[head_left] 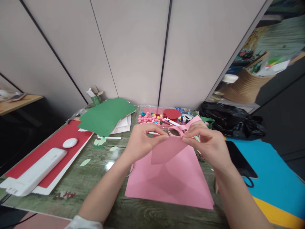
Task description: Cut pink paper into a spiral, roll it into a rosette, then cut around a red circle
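Note:
My left hand (143,141) and my right hand (205,143) meet above the table, both pinching a curled pink paper strip (176,131) with a pink paper piece (166,151) hanging under it. Fingers of both hands are closed on the strip's ends. Beneath them a large pink paper sheet (171,181) lies flat on the green table (100,171).
Green paper sheets (106,116) lie at back left over white paper. Small coloured pompoms (149,118), a red disc (172,113) and markers sit behind my hands. A white keyboard (35,171) and mouse (70,142) rest on red paper left. Black bag (231,119), blue sheet (271,171) right.

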A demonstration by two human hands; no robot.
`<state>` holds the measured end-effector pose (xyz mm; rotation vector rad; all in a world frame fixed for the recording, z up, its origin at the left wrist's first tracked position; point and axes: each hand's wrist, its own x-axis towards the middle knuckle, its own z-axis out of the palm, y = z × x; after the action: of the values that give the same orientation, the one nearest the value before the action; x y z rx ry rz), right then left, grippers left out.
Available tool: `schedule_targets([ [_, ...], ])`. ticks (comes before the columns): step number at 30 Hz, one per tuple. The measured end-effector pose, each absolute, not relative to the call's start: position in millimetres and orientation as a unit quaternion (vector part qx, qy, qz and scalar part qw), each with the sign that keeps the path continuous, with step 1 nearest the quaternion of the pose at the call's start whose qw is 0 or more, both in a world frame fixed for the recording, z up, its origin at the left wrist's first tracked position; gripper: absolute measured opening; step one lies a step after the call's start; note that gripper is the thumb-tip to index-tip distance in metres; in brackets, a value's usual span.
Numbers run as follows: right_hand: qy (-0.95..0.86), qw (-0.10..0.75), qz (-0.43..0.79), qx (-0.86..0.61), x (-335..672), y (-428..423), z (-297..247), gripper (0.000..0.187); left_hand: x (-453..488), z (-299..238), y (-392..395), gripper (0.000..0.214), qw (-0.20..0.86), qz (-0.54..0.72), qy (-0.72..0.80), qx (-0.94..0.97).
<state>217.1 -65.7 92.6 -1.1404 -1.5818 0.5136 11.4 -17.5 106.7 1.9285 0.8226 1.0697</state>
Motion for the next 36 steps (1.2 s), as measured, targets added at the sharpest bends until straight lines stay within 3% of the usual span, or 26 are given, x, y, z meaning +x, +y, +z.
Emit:
schedule_targets([
  [19,-0.662,0.537,0.208,-0.48,227,-65,94,0.007,4,110,-14,0.006,0.397,0.396,0.329,0.76],
  [36,-0.627,0.562,0.205,-0.498,231,-63,96,0.008,-1,111,-12,0.01,0.392,0.457,0.325,0.729],
])
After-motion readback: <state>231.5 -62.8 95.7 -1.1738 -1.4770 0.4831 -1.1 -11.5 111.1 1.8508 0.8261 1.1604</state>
